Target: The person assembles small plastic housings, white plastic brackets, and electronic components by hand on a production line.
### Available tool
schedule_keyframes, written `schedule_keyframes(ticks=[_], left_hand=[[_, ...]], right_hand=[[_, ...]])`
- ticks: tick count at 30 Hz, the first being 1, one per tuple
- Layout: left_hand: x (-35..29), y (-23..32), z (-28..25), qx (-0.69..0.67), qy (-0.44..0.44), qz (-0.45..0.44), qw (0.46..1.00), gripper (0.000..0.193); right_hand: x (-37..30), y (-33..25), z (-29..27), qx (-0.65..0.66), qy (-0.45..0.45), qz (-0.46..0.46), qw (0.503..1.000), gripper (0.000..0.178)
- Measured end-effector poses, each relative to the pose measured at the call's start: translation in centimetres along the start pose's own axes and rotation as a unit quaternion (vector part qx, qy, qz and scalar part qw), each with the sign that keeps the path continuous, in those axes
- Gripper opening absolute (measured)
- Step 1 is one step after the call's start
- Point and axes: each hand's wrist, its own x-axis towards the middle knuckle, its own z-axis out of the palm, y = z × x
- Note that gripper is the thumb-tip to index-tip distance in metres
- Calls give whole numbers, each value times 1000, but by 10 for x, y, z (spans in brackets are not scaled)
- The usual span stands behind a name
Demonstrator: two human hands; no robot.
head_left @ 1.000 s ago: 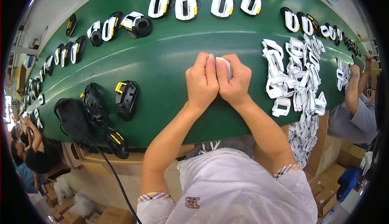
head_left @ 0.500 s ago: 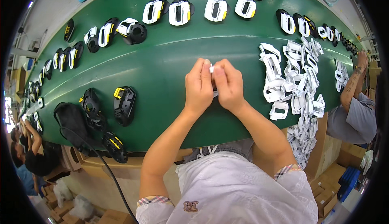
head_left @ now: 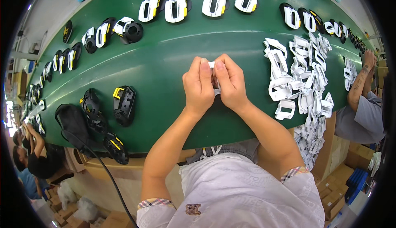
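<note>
Between both hands, above the green table (head_left: 165, 79), I hold a white plastic frame (head_left: 217, 91); only its two ends show past my fingers. My left hand (head_left: 199, 81) grips its left side, thumb pressed along the near face. On the opposite side my right hand (head_left: 229, 79) holds it the same way. Most of the frame is hidden by the fingers. To the right of my hands lies a heap of loose white plastic frames (head_left: 303, 73), with one single frame (head_left: 285, 109) at its near left edge.
Black-and-white shells with yellow tabs (head_left: 175, 8) stand in a curved row along the far side. Left of me are black shell parts (head_left: 124, 105) and a black pouch (head_left: 71, 120) with a cable. Co-workers' arms (head_left: 360, 81) show at both sides. Cardboard boxes (head_left: 335, 184) stand below.
My thumbs have moved apart, so more of the white frame shows between my hands. Both hands have shifted slightly left. The table's contents stay put while the view shifts a little.
</note>
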Motion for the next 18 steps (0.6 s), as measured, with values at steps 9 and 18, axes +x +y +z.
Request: schedule_keyframes(ticks=[9,18], left_hand=[[-1,-3,4,-49,6,-28,998,30],[1,3,0,22,12,20,999,28]], right_hand=[[-2,-3,-3,-120,-28,-145,982,22],[-1,-1,0,18,-7,-18,1000,25]])
